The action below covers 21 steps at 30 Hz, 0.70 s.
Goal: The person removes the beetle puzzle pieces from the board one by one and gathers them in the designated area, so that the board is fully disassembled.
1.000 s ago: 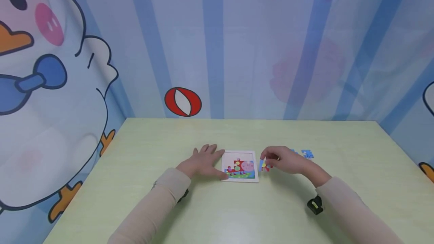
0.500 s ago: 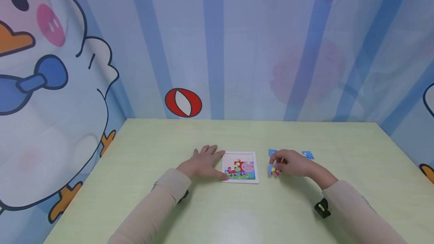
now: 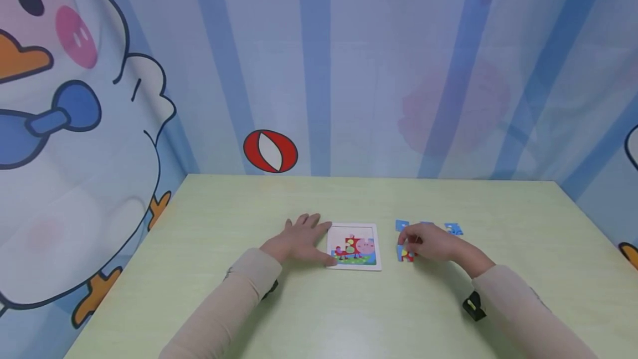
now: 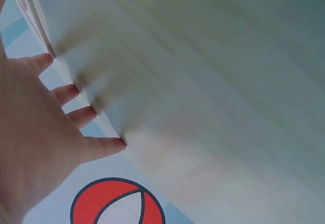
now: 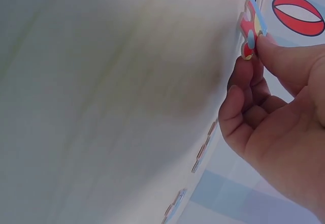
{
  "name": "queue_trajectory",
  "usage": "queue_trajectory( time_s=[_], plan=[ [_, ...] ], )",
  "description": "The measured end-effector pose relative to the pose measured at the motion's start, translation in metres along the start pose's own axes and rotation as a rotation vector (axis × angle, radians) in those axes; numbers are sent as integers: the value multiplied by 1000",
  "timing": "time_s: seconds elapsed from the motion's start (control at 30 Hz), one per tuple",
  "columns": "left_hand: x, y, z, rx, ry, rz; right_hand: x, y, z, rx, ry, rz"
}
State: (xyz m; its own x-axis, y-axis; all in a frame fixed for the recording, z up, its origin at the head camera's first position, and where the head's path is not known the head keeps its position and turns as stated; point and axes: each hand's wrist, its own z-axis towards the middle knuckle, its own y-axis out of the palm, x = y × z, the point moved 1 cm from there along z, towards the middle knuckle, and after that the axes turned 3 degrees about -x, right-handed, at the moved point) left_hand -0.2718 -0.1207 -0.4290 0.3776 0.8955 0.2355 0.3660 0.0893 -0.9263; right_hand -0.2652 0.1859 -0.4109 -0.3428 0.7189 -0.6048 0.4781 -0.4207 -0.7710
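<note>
By head view I see a red-and-yellow jigsaw piece (image 3: 406, 255) right of the white square puzzle tray (image 3: 360, 231), by left wrist the left hand (image 4: 43, 127), fingers straight, touching that tray, by right wrist the right hand (image 5: 284, 132) pinching the piece, best laid flat.

The bare left hand (image 4: 38, 120) spreads its fingers, four fingertips reaching a pale, faintly streaked tabletop (image 4: 203, 82). Between the thumb and nearest finger runs a thin, flat, white-rimmed panel (image 4: 36, 21), nearly edge-on. Beyond the little finger, a round red-and-white printed ball (image 4: 119, 203) marks the light-blue backdrop (image 4: 61, 203).
</note>
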Motion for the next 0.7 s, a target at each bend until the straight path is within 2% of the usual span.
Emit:
queue_trajectory(
  time_s=[0.7],
  plan=[
    [2,-1,-1,13,2,-6,5,1,3,1,30,-27]
  ],
)
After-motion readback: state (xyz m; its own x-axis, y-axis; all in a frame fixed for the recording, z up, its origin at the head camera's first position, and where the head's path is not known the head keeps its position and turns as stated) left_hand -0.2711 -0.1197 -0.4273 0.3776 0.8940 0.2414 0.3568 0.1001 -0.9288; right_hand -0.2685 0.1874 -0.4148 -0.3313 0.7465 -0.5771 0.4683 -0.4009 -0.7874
